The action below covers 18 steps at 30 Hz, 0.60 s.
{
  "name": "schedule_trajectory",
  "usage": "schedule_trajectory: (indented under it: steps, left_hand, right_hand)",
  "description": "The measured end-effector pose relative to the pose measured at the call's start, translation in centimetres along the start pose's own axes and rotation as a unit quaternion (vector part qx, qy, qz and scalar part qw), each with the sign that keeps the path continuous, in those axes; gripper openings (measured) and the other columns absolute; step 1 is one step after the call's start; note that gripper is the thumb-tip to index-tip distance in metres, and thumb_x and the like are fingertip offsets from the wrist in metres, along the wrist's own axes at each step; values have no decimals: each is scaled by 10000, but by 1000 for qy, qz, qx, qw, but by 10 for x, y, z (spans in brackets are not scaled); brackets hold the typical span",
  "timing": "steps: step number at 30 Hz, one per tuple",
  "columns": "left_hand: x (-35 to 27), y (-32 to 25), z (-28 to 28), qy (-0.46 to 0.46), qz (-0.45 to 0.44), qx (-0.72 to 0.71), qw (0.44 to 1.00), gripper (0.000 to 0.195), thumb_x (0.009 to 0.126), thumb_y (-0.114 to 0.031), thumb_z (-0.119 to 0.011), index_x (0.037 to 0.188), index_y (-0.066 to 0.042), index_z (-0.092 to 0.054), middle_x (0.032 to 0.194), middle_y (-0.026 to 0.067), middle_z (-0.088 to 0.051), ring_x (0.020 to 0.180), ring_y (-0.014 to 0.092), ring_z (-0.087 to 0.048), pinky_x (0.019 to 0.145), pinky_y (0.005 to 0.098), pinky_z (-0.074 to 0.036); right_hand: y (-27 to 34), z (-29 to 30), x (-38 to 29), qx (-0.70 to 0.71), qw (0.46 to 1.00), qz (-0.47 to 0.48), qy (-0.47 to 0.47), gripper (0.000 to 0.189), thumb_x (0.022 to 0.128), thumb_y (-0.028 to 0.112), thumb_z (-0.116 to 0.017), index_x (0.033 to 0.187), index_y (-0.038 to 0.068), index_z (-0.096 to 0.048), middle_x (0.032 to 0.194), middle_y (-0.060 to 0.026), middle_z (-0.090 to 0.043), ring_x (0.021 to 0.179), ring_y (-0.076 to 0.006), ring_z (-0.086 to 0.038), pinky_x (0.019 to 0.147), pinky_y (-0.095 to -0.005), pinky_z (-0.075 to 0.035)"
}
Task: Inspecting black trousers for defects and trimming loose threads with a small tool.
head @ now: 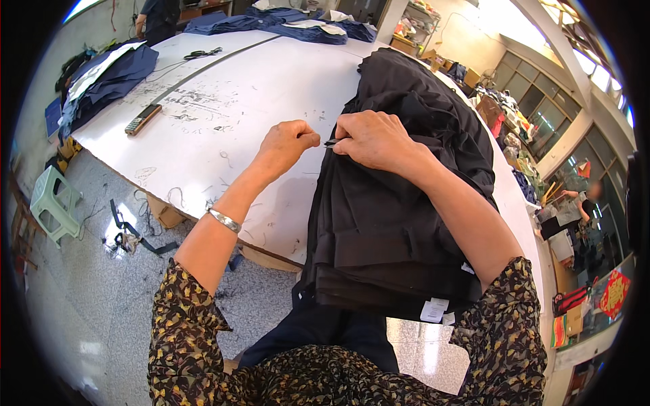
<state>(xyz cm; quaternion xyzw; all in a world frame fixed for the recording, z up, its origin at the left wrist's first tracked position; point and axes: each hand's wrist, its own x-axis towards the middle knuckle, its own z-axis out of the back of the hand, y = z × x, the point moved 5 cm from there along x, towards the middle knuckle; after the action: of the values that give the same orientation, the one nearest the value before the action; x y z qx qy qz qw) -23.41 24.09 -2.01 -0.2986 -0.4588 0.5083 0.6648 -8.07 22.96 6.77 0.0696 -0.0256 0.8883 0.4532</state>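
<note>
A stack of black trousers (pixel 376 208) lies along the white table, with waistbands at the near end and white labels (pixel 434 309) hanging from it. My right hand (pixel 376 141) is over the stack's left edge and grips small metal thread snips (pixel 331 143); their dark blades point left. Just left of the blade tips is my left hand (pixel 289 144), above the tabletop, its thumb and forefinger pinched together. Any thread between those fingertips is too fine to make out.
On the white table (pixel 264 91) lie thread scraps, a mobile phone (pixel 143 119) and black scissors (pixel 203 53). Blue fabric piles (pixel 117 83) sit at the left and far edges. A green plastic stool (pixel 55 203) stands on the floor. Two people (pixel 574 210) are farther off.
</note>
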Motion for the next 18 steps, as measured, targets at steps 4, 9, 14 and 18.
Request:
schedule_trajectory:
  steps: [4,9,14,18]
  left_hand:
    - [-3,-8,3,-19,-24,30,999,207,901,-185,-635,889,14,-690,826,66,-694,763,114,-587,699,277,-467]
    - [0,1,13,-63,-28,73,995,272,899,-267,-638,835,-8,-695,747,70,-673,692,126,-579,655,294,-457]
    - [-5,27,55,-166,-88,342,920,373,886,-388,-640,928,-25,-712,1001,147,-687,893,272,-640,797,394,-478]
    - [-17,16,35,-233,-219,265,910,350,848,-308,-720,1082,-51,-680,1212,102,-634,1098,257,-588,924,391,-456]
  right_hand:
    - [5,-2,3,-9,1000,20,-9,196,819,263,-682,876,77,-701,864,-150,-713,877,-350,-683,757,-445,-509]
    - [-2,10,-3,-6,999,16,-48,193,840,247,-650,904,70,-693,865,-145,-708,845,-347,-674,763,-425,-505]
    - [-39,49,-22,67,984,-94,-133,323,869,338,-652,1073,88,-660,928,-67,-710,932,-262,-673,848,-387,-487]
    - [-82,75,-65,93,960,-116,-238,355,881,356,-675,1072,57,-662,877,-48,-674,837,-158,-615,791,-318,-469]
